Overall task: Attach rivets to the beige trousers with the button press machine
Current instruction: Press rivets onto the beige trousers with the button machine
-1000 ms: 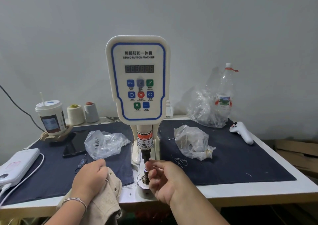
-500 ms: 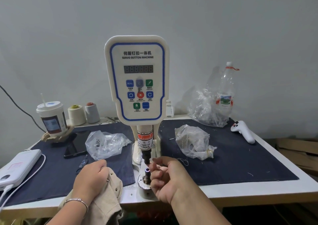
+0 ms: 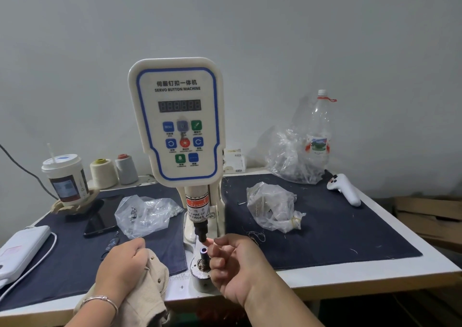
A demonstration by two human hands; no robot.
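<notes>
The white servo button machine [image 3: 176, 119] stands at the table's middle, its black upper punch [image 3: 201, 234] above the lower die post [image 3: 203, 254] on a round metal base. My right hand [image 3: 232, 264] is beside the dies, fingers curled, its fingertips up against the tip of the upper punch; any rivet between them is hidden. My left hand [image 3: 122, 261] grips bunched beige trousers [image 3: 145, 291] at the table's front edge, left of the base. A small rivet shows on the fabric.
Clear plastic bags lie left [image 3: 142, 214] and right [image 3: 272, 206] of the machine on dark cloth mats [image 3: 337, 226]. A phone [image 3: 98, 219], a cup [image 3: 66, 176], thread cones [image 3: 103, 173], a power bank [image 3: 20, 249], a bottle [image 3: 321, 129] and a white controller [image 3: 343, 188] surround them.
My right hand has risen from the lower die post to the tip of the upper punch. My left hand stays gripping the trousers.
</notes>
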